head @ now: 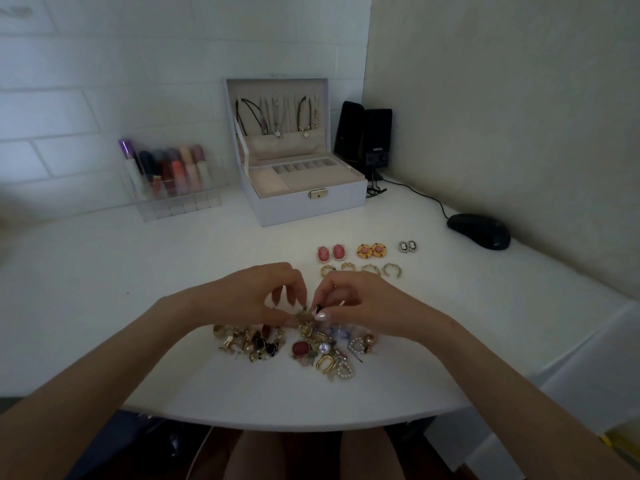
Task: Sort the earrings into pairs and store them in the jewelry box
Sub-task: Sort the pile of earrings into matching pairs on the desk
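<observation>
Earring pile (301,344) sits near table edge, jewelry box (304,199) open behind. Your left hand (252,299) and right hand (360,303) pinch small tangled pieces. Light, snag-prone, probably delicate; grip bodies, not posts.

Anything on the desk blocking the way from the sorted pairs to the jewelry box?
Nothing visible does. The sorted pairs lie on bare white desk, and the strip between them and the open jewelry box shows no objects. The lid is up, so the tray compartments are exposed. The mouse sits off to the right, clear of that line.
</observation>
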### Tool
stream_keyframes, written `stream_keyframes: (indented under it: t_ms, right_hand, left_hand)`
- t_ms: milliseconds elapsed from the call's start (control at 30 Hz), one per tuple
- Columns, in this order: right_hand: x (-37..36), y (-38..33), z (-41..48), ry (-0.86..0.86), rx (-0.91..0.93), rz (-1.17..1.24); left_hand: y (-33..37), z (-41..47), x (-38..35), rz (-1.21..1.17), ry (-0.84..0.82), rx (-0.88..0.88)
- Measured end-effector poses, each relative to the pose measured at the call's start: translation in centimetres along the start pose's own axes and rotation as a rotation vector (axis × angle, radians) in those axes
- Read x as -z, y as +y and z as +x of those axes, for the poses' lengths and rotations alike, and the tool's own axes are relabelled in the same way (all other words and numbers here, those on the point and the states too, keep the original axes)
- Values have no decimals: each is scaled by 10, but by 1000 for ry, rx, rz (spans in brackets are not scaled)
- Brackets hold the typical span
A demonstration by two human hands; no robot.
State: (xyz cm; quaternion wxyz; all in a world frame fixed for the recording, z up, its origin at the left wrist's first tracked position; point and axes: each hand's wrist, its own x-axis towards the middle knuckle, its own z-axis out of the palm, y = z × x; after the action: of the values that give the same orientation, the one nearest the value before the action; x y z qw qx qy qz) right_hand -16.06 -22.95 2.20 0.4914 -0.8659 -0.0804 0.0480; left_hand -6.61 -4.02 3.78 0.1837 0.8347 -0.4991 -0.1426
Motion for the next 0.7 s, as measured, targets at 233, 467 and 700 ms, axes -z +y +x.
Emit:
stream_keyframes:
  t_ms: [233, 467, 700]
  right_hand:
    - [7, 8, -3, 79, 1, -30]
    - [9, 15, -5, 115, -52, -145]
    - [5, 12, -2, 97, -52, -233]
  left_hand:
    - [-2, 6, -9, 12, -45, -54]
    - [-12, -3, -1, 14, -19, -29]
    - [-16, -8, 5, -47, 42, -37]
